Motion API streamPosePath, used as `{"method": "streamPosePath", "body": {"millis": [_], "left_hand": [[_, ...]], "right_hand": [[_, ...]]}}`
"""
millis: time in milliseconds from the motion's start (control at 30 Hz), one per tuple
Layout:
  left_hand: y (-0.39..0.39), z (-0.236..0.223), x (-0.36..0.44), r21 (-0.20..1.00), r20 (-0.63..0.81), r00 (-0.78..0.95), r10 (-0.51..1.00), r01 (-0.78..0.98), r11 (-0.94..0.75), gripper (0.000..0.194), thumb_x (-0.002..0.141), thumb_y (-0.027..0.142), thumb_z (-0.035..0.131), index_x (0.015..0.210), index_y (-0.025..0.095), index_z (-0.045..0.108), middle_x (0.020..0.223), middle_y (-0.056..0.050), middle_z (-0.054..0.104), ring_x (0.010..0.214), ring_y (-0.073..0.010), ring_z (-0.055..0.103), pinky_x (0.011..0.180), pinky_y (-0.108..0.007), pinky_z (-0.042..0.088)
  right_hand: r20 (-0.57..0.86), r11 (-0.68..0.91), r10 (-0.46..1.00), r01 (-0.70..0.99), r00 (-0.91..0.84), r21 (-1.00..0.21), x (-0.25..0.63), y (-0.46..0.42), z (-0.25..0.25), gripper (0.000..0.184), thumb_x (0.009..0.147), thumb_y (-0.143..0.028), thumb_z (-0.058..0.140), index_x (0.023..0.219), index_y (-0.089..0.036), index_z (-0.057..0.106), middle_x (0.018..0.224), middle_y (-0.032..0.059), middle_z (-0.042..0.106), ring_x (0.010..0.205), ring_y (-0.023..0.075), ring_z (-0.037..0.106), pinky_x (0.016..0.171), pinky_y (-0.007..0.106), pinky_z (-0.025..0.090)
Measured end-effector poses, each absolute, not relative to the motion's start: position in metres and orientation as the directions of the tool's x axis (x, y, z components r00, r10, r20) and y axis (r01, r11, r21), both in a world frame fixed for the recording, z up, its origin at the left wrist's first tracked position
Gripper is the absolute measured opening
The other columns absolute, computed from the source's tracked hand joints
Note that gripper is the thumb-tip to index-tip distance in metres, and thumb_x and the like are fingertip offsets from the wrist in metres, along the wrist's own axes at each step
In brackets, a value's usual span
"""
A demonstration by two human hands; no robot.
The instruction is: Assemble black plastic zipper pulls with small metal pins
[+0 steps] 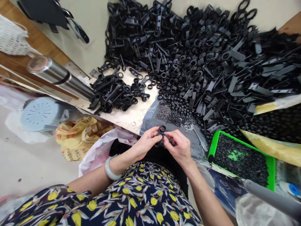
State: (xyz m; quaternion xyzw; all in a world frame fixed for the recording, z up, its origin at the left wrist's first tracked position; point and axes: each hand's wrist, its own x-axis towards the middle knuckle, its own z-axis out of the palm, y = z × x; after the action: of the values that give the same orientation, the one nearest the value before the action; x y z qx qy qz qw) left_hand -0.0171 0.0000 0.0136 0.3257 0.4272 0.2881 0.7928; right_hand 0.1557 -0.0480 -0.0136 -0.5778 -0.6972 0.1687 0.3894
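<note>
Close to my body, at the table's near edge, my left hand (148,140) pinches a black plastic part with a ring at its top (162,128). My right hand (178,145) meets it from the other side, thumb and fingertips pressed together against the same part. Whether a smaller piece sits between the right fingertips is too small to tell. Just beyond the hands lie a heap of tiny brownish-grey pieces (164,113), small black round pieces (175,105) and a scatter of silvery pins (187,125). A thin screwdriver-like tool (199,138) rests to the right of them.
A big pile of black plastic parts (188,50) covers the far side. Ringed black pieces (115,91) form a smaller heap at left, beside a steel thermos (61,77). At right stands a green tray (244,160) of small black bits. A blue stool (39,114) is on the floor.
</note>
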Motion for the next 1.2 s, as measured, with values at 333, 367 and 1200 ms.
{"method": "streamPosePath", "body": {"millis": [333, 367, 1200], "left_hand": [[-0.011, 0.000, -0.014, 0.813, -0.461, 0.479, 0.747, -0.110, 0.572, 0.048, 0.086, 0.029, 0.072, 0.130, 0.015, 0.061, 0.098, -0.005, 0.069, 0.068, -0.0116, 0.062, 0.071, -0.028, 0.051], [-0.012, -0.002, -0.014, 0.818, -0.461, 0.475, 0.749, -0.100, 0.567, 0.051, 0.086, 0.029, 0.072, 0.133, 0.015, 0.059, 0.099, -0.005, 0.069, 0.066, -0.0115, 0.063, 0.070, -0.028, 0.051], [0.023, -0.021, -0.022, 0.297, 0.125, 0.698, 0.705, 0.651, -0.698, 0.064, 0.094, 0.000, 0.038, 0.155, 0.019, 0.045, 0.110, -0.010, 0.067, 0.096, -0.0245, 0.062, 0.082, -0.039, 0.051]], "right_hand": [[0.367, 0.336, 0.918, 0.788, -0.151, -0.515, 0.158, -0.055, -0.025, 0.017, 0.100, -0.018, 0.060, 0.110, -0.020, 0.074, 0.087, 0.0038, 0.075, 0.076, 0.0146, 0.068, 0.072, 0.028, 0.053], [0.374, 0.346, 0.913, 0.798, -0.164, -0.494, 0.158, -0.056, -0.026, 0.017, 0.100, -0.017, 0.060, 0.110, -0.020, 0.074, 0.088, 0.0039, 0.076, 0.077, 0.0148, 0.069, 0.073, 0.027, 0.053], [0.351, 0.132, 0.934, 0.852, 0.064, -0.507, 0.172, -0.046, -0.049, 0.019, 0.104, -0.023, 0.056, 0.108, -0.023, 0.075, 0.094, 0.0020, 0.076, 0.079, 0.0124, 0.071, 0.072, 0.024, 0.049]]}}
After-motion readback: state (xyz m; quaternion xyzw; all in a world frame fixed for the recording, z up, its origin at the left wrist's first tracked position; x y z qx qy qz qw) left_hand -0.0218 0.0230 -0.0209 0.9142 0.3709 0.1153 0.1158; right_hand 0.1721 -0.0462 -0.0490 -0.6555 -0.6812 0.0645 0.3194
